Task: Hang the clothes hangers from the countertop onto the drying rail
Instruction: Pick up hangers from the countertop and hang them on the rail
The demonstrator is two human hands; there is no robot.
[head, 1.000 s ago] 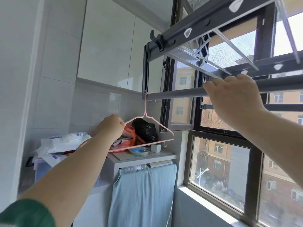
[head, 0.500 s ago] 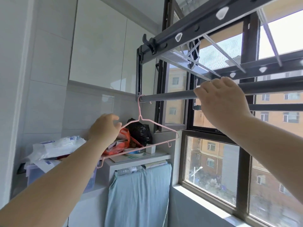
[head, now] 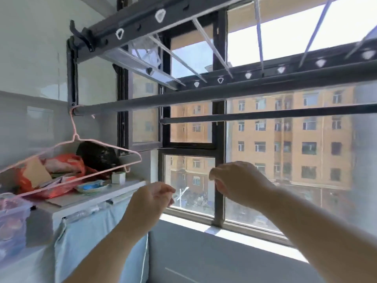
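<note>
Pink wire hanger [head: 76,137] now hangs free at the left end of the drying rail [head: 183,99]; the left hand [head: 151,199] and right hand [head: 236,184] have released and dropped below the rail, fingers loosely curled and empty, so this placement appears complete.

Pink hanger [head: 76,137] on rail [head: 183,99], left hand [head: 151,198], right hand [head: 236,180] seemingly empty

Right: dark-framed window [head: 220,211], orange apartment block [head: 295,139] bright beyond the glass | Left: black bag [head: 98,154] just behind a red-orange bag [head: 67,160], small white box [head: 118,177] beside them, blue-and-white dish [head: 91,186] in front | Below: pale blue cloth [head: 91,231] hanging, clear plastic bin [head: 12,221] far left
</note>
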